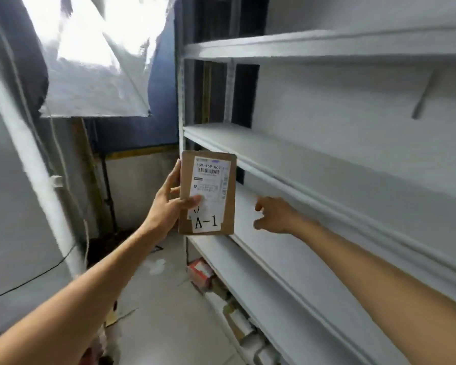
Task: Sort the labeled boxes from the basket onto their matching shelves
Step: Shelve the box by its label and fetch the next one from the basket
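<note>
My left hand (169, 204) grips a flat brown cardboard box (228, 196) by its left edge, thumb across the white shipping label. A tag on the box reads "A-1". The box is upright in front of the left end of the white shelving unit (327, 177), level with its middle shelf. My right hand (277, 216) hangs to the right of the box with fingers loosely apart and holds nothing. It hovers just in front of the shelf below (287, 262). The basket is out of sight.
The white shelves run from the centre to the right edge, and the upper ones carry nothing. Several small boxes (203, 272) sit on the lowest level near the floor. A white post (37, 164) and a bright covered window (95, 56) stand at the left.
</note>
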Demonstrator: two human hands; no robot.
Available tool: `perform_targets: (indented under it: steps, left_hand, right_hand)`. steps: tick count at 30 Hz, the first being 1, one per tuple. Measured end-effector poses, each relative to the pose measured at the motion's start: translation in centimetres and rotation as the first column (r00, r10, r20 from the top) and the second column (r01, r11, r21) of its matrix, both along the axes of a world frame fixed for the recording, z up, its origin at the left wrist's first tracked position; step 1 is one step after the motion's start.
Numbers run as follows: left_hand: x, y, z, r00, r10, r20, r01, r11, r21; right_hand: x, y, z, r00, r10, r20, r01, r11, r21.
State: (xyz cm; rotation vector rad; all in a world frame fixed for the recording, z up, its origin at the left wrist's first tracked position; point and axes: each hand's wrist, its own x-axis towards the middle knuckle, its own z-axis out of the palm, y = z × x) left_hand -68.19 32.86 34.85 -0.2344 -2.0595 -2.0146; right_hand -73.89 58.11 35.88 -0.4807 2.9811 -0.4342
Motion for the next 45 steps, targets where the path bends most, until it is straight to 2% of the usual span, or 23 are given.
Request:
perform_targets:
  steps: [5,8,16,26,32,35,40,45]
  left_hand:
    - [-5.4,7.9,1.6,0.967,-0.252,-0.027,0.251,0.968,-0.017]
    - [-7.2,12.5,1.6,0.913,-0.405,-0.04,0.405,0.914,-0.013]
    - [-7.2,22.4,1.0,0.748,-0.664,-0.029,0.664,0.746,0.049]
    - [-3.8,32.4,2.8,0.625,-0.778,-0.056,0.779,0.619,0.099]
    - [-2.0,39.4,6.3,0.531,-0.846,-0.053,0.847,0.532,-0.008]
    - [-2.0,42.4,6.4,0.525,-0.851,-0.023,0.846,0.525,-0.096]
    - [-1.7,46.6,5.3,0.53,-0.848,-0.01,0.844,0.529,-0.086]
    - [-1.4,49.4,4.6,0.503,-0.864,-0.03,0.852,0.501,-0.151]
  right_hand:
    - [2.0,8.6,1.0,0.963,-0.27,0.026,0.27,0.963,0.009]
    - [4.6,12.0,1.4,0.907,-0.421,0.008,0.42,0.907,0.026]
    - [12.6,17.3,1.1,0.753,-0.658,-0.023,0.653,0.741,0.156]
    - [20.0,21.8,1.6,0.623,-0.779,-0.067,0.778,0.609,0.151]
    - [22.6,25.0,1.7,0.58,-0.811,-0.075,0.812,0.568,0.136]
    - [23.5,26.8,2.0,0.567,-0.82,-0.082,0.823,0.557,0.112]
    - [25.1,30.1,1.9,0.55,-0.832,-0.075,0.835,0.546,0.067]
    - [26.2,32.7,1.0,0.529,-0.846,-0.061,0.848,0.526,0.058]
